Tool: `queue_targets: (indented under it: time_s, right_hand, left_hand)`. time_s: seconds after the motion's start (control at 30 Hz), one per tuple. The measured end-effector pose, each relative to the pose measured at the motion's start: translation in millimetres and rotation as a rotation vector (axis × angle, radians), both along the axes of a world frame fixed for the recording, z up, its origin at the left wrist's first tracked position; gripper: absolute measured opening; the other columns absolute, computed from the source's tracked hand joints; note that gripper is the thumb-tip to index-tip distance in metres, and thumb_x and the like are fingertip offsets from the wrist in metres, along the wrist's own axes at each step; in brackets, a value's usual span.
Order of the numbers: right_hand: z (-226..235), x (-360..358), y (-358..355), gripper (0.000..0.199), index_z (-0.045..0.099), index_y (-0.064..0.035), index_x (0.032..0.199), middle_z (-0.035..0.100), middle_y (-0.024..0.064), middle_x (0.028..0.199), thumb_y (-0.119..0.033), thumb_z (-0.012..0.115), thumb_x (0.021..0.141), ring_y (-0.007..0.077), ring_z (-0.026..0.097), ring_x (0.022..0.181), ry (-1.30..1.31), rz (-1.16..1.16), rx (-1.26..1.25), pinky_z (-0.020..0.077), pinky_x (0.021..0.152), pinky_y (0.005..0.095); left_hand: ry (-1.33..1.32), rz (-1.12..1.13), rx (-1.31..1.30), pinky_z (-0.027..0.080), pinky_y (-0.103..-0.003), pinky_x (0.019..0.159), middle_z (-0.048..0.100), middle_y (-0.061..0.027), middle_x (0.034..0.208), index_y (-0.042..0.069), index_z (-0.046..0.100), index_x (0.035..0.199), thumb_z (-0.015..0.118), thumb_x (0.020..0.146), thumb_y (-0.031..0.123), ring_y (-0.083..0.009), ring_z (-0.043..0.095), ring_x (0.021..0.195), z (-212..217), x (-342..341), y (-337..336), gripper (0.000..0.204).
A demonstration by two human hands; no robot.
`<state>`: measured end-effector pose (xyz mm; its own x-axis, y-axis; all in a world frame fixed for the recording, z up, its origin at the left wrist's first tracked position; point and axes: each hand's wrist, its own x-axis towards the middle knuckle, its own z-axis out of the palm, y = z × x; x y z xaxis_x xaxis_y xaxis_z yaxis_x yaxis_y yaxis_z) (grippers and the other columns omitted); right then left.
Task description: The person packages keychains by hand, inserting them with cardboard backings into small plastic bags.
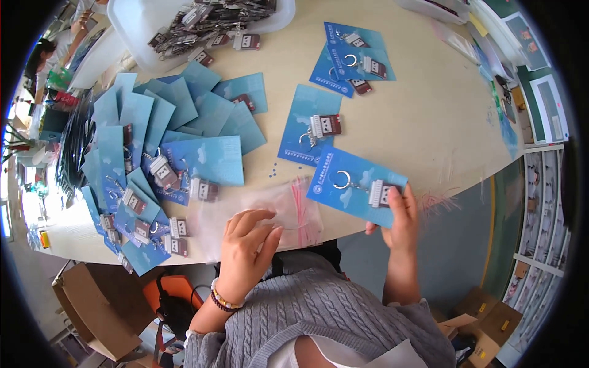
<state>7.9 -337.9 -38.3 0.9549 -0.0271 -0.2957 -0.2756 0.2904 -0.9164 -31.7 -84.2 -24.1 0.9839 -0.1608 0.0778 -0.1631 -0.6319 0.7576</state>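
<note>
My right hand (pixel 402 216) pinches a blue card (pixel 334 190) at its right end, thumb on top. A keychain with a metal ring and a brown-and-white charm (pixel 380 194) lies on that card, the charm beside my thumb. My left hand (pixel 246 242) is over a stack of clear plastic zip bags (pixel 279 205) with pink-red closures, at the table's near edge. Its fingers are loosely bent, the thumb is apart, and nothing shows between them. Just beyond the held card lies another blue card (pixel 300 116) with a keychain (pixel 325 125) on it.
Many blue cards (pixel 211 116), several with keychains, are heaped on the left. At the back, a white plastic bin (pixel 132 37) holds a pile of keychains (pixel 215 24). More carded keychains (pixel 362 52) lie at the far middle. Cardboard boxes (pixel 101 306) stand below the table.
</note>
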Motion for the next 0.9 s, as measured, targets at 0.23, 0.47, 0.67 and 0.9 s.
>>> queue_targets:
  time_s: [0.23, 0.47, 0.67, 0.9]
  right_hand:
    - [-5.6, 2.5, 7.8, 0.04, 0.041, -0.001, 0.117, 0.061, 0.015, 0.092, -0.029, 0.033, 0.091, 0.0266, 0.063, 0.058, 0.058, -0.003, 0.071, 0.054, 0.046, 0.0372]
    - [8.3, -18.0, 21.0, 0.04, 0.039, -0.0013, 0.119, 0.061, 0.0149, 0.09, -0.027, 0.033, 0.089, 0.027, 0.063, 0.058, 0.051, -0.014, 0.116, 0.0536, 0.044, 0.0362]
    - [34.1, -53.8, 69.8, 0.042, 0.038, -0.0038, 0.122, 0.061, 0.016, 0.089, -0.03, 0.036, 0.09, 0.0291, 0.063, 0.055, 0.075, 0.152, 0.362, 0.054, 0.043, 0.0368]
    - [19.6, -79.0, 100.4, 0.062, 0.013, -0.0128, 0.138, 0.054, 0.0168, 0.113, -0.014, 0.05, 0.089, 0.0278, 0.064, 0.08, -0.115, 0.189, 0.153, 0.0569, 0.059, 0.0352]
  left_hand:
    - [0.031, -0.081, 0.349, 0.033, -0.042, 0.086, 0.048, -0.0115, 0.095, 0.004, 0.052, 0.11, 0.066, 0.071, 0.018, -0.0293, 0.045, 0.094, 8.0, -1.4, -14.8, 0.043]
    - [-0.064, -0.133, 0.12, 0.036, -0.04, 0.086, 0.049, -0.0189, 0.108, -0.001, 0.036, 0.131, 0.063, 0.078, 0.035, -0.0319, 0.048, 0.097, 2.3, -1.3, 1.7, 0.07]
    - [0.296, 0.006, -0.962, 0.041, -0.027, 0.07, 0.055, -0.0096, 0.097, -0.004, 0.047, 0.117, 0.057, 0.086, 0.04, -0.0129, 0.05, 0.082, 5.0, -7.1, 17.0, 0.054]
    - [0.072, 0.005, -0.592, 0.036, -0.025, 0.049, 0.053, -0.0026, 0.063, -0.001, 0.056, 0.088, 0.05, 0.092, 0.017, -0.0087, 0.046, 0.056, 40.9, -18.9, 28.4, 0.02]
